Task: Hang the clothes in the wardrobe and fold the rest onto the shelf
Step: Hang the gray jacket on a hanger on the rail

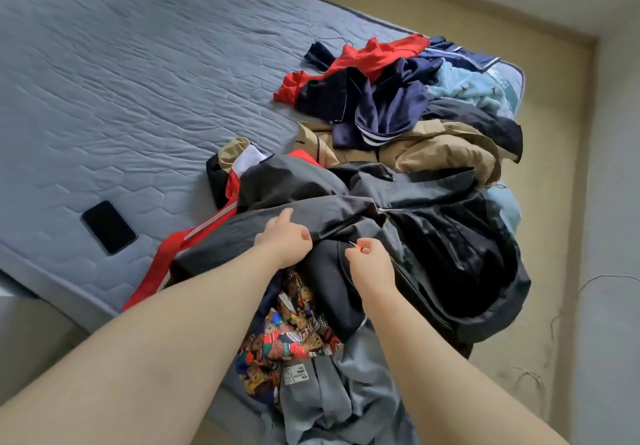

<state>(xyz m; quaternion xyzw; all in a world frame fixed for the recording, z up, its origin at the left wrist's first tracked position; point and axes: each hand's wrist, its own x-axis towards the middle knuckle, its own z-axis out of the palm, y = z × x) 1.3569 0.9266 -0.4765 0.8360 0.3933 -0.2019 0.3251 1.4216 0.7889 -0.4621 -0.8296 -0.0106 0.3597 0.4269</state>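
Observation:
A dark grey jacket with a black lining and red trim lies on top of a heap of clothes at the bed's near right corner. My left hand grips a fold of the jacket's front. My right hand pinches the small orange zipper pull of the jacket. Under my arms lie a colourful patterned garment and a grey garment. Further back on the bed sit a tan garment, navy clothes, a red garment and a light blue fleece.
A black phone lies face up on the blue quilted mattress, left of the heap. Beige floor runs along the bed's right side up to a white wall, with a thin cable on it.

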